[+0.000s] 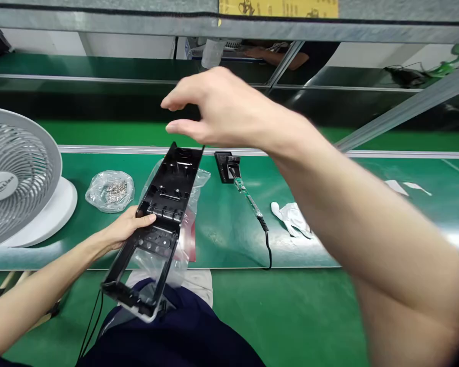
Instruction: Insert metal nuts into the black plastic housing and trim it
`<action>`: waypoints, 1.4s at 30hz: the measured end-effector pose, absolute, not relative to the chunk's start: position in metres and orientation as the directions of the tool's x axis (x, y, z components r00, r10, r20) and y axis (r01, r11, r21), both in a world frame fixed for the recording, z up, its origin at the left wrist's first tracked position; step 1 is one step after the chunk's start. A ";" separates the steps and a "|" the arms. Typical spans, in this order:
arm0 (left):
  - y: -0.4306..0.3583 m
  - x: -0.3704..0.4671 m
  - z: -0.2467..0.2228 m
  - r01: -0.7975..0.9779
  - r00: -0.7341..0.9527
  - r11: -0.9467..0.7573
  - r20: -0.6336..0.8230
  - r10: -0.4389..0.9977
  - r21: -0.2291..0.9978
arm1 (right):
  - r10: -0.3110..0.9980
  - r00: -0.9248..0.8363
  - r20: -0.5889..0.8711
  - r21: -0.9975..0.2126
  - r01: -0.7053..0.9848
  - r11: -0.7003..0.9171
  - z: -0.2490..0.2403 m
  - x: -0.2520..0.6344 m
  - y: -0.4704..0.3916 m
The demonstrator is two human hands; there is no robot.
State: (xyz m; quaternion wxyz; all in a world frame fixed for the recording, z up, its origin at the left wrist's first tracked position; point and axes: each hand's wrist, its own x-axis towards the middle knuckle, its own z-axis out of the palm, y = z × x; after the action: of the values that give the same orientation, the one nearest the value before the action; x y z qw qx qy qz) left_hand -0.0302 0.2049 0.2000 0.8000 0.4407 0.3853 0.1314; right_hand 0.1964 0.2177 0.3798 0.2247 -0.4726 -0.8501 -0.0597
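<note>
Left hand [128, 227] gripped left edge of long black plastic housing [158, 214], tilted over lap, clear bag [191, 204] beneath. Right hand [214, 109] hovered above far end, thumb and forefinger nearly pinched, seemingly empty. Positioning step, apparently; next move needed steady housing.

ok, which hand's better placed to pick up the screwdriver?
Right. The right hand is free, raised above the bench with the screwdriver just below it. The left hand grips the black plastic housing and sits farther away.
</note>
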 end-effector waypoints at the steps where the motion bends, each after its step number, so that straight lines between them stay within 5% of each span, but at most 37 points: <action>1: 0.206 -0.027 0.197 0.092 0.639 0.558 -0.478 0.602 0.825 | 0.757 -0.468 0.457 -0.109 0.815 0.569 0.375 0.199 0.199; 5: 0.214 -0.012 0.188 0.009 0.574 0.492 -0.408 0.710 0.870 | 0.745 -0.187 0.640 -0.444 0.701 0.558 0.308 0.196 0.124; 9: 0.214 0.002 0.174 0.022 0.511 0.473 -0.416 0.752 0.881 | 0.868 0.204 0.452 -0.794 0.536 0.287 0.200 0.178 0.083; 13: 0.208 0.013 0.150 0.115 0.472 0.398 -0.403 0.784 0.910 | 0.836 0.323 0.444 -0.813 0.538 0.224 0.135 0.159 0.070; 18: 0.205 0.024 0.131 0.294 0.400 0.079 -0.198 0.895 0.952 | 0.818 0.291 0.497 -0.769 0.583 0.261 0.120 0.152 0.067; 28: 0.209 0.030 0.118 0.568 0.360 -0.288 0.082 0.929 0.771 | 0.852 0.266 0.451 -0.730 0.659 0.180 0.091 0.150 0.081; 42: 0.220 0.024 0.110 0.589 0.622 -0.492 0.029 0.783 0.641 | 0.843 0.418 0.338 -0.752 0.658 -0.025 0.096 0.134 0.069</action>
State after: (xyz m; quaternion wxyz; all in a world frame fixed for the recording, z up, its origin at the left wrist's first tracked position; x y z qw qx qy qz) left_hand 0.0243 0.2201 0.1101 0.3011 0.8486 0.4041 0.1607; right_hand 0.1342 0.0693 0.0956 0.4549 -0.7086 -0.5297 0.1017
